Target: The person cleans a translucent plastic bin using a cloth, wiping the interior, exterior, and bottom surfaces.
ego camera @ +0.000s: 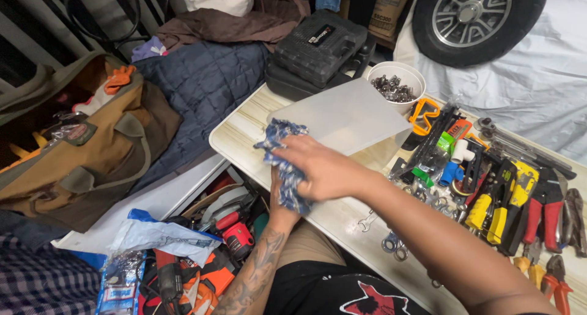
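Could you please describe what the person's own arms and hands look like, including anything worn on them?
Both forearms are bare, with no sleeves, gloves or watch showing. The left forearm carries dark tattoo linework along its length. The right hand shows no rings on its fingers. The left hand is mostly hidden.

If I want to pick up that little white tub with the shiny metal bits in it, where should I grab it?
Probably grip the white tub around its round wall, below the rim, coming from the side facing the tools. It stands upright and open, full of loose metal bits, so keep it level. The black case crowds one side and the lid leans close on another.
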